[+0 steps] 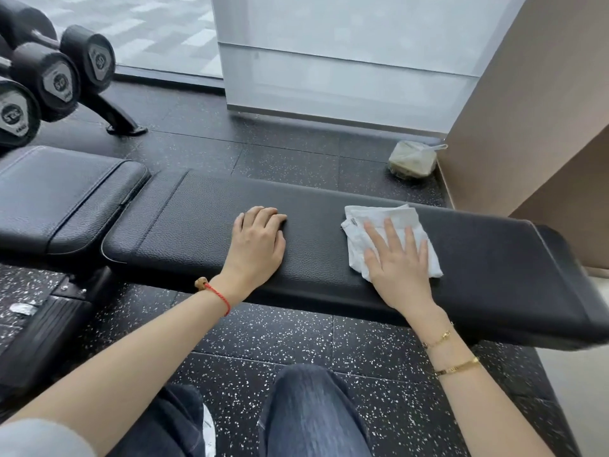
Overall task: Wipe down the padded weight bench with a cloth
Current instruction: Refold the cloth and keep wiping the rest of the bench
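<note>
A black padded weight bench [487, 258] runs across the view, its long back pad to the right and a shorter seat pad [62, 196] at the left. A crumpled white cloth [389, 216] lies on the long pad right of centre. My right hand [395, 262] presses flat on the cloth with fingers straight and spread. My left hand [257, 245] rests on the bare pad left of the cloth, its fingers curled under and holding nothing.
A rack of black dumbbells [56, 80] stands at the far left. A plastic bag with a container [412, 159] sits on the speckled rubber floor by the brown wall [527, 110]. A frosted glass panel [346, 61] is behind the bench. My knees [306, 410] are below.
</note>
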A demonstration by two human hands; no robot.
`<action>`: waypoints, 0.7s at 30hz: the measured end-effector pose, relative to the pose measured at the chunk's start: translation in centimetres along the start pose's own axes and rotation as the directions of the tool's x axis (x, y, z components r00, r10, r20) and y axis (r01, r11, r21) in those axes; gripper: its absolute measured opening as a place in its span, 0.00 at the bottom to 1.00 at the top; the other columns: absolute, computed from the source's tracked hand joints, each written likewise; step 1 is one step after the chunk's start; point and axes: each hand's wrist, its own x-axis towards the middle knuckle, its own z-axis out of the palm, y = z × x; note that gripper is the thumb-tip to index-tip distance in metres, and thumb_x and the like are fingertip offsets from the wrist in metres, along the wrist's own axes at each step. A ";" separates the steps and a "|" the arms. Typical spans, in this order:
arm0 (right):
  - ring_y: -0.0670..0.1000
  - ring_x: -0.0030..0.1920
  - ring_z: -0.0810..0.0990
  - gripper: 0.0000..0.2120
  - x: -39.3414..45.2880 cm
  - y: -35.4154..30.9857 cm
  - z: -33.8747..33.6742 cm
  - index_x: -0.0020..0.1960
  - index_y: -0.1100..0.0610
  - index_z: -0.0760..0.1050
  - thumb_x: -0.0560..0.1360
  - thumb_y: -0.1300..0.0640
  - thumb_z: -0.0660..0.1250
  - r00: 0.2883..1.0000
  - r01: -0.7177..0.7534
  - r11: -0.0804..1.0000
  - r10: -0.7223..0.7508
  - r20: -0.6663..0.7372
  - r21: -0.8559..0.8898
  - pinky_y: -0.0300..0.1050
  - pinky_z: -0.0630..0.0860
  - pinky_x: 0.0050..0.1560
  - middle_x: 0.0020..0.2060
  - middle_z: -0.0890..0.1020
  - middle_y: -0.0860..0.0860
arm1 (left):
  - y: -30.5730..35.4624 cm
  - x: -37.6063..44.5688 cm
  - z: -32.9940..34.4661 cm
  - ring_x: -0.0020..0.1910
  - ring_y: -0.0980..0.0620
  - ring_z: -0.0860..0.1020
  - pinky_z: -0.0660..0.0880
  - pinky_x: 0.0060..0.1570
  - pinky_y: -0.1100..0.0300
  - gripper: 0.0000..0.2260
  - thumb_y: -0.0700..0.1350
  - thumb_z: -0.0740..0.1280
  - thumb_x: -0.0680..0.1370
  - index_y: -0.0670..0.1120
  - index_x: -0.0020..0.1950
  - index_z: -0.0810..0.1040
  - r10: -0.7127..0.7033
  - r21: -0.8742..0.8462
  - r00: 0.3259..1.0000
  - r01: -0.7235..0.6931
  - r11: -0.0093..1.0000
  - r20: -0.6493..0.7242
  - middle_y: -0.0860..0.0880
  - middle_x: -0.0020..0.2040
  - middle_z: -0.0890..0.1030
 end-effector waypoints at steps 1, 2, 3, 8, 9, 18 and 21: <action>0.58 0.79 0.43 0.25 -0.1 0.7 -0.1 0.78 0.36 0.45 0.81 0.41 0.42 1.000 -0.026 1.000 0.026 0.004 -0.001 0.60 0.35 0.76 0.80 0.47 0.47 | 0.1 0.0 0.0 0.69 0.45 0.68 0.62 0.71 0.46 0.15 0.44 0.60 0.80 0.46 0.65 0.76 0.001 0.003 1.000 -0.001 1.000 -0.002 0.48 0.66 0.75; 0.58 0.79 0.43 0.26 -0.1 1.4 -0.2 0.78 0.36 0.44 0.81 0.41 0.42 0.998 -0.055 0.998 0.056 0.009 -0.002 0.60 0.35 0.76 0.80 0.46 0.48 | 0.1 0.0 0.0 0.69 0.45 0.69 0.62 0.71 0.46 0.15 0.44 0.60 0.80 0.45 0.65 0.76 0.001 0.001 1.000 -0.001 1.000 -0.004 0.48 0.66 0.75; 0.59 0.79 0.43 0.26 0.0 2.0 -0.4 0.78 0.36 0.44 0.81 0.41 0.42 0.996 -0.086 0.996 0.086 0.016 -0.002 0.60 0.35 0.76 0.80 0.46 0.48 | 0.0 -0.1 0.0 0.69 0.45 0.69 0.62 0.71 0.46 0.15 0.44 0.60 0.80 0.45 0.65 0.76 0.001 -0.004 1.000 -0.001 1.000 -0.004 0.47 0.66 0.76; 0.60 0.79 0.41 0.25 2.2 2.0 -1.0 0.79 0.37 0.44 0.82 0.42 0.43 0.967 -0.248 0.968 0.245 0.072 0.041 0.62 0.34 0.75 0.80 0.45 0.48 | -0.1 -0.2 -0.1 0.69 0.45 0.69 0.62 0.72 0.47 0.15 0.44 0.60 0.81 0.46 0.67 0.76 0.005 -0.005 1.000 -0.005 1.000 0.009 0.48 0.67 0.75; 0.61 0.79 0.41 0.25 2.6 1.5 -1.0 0.79 0.38 0.44 0.83 0.42 0.43 0.965 -0.256 0.966 0.253 0.073 0.042 0.63 0.34 0.75 0.80 0.45 0.48 | 0.0 -0.3 -0.1 0.69 0.45 0.69 0.62 0.71 0.47 0.15 0.44 0.60 0.81 0.46 0.66 0.76 0.003 -0.007 1.000 -0.003 1.000 0.007 0.48 0.66 0.75; 0.60 0.79 0.40 0.26 2.0 -4.8 -0.3 0.79 0.38 0.45 0.82 0.42 0.46 0.995 0.063 0.996 -0.069 0.075 0.068 0.63 0.32 0.74 0.80 0.46 0.48 | 0.2 -0.6 -0.7 0.67 0.44 0.71 0.64 0.70 0.45 0.14 0.43 0.61 0.80 0.44 0.65 0.77 -0.031 -0.033 0.999 0.031 0.999 0.009 0.46 0.65 0.77; 0.59 0.79 0.41 0.25 0.7 -5.9 0.0 0.79 0.37 0.46 0.82 0.42 0.46 0.984 0.163 0.984 -0.167 0.056 0.069 0.63 0.33 0.74 0.80 0.46 0.47 | 0.1 -0.6 -1.0 0.67 0.45 0.71 0.63 0.71 0.46 0.15 0.43 0.61 0.80 0.44 0.66 0.76 -0.061 -0.047 0.998 0.061 0.997 0.011 0.47 0.64 0.77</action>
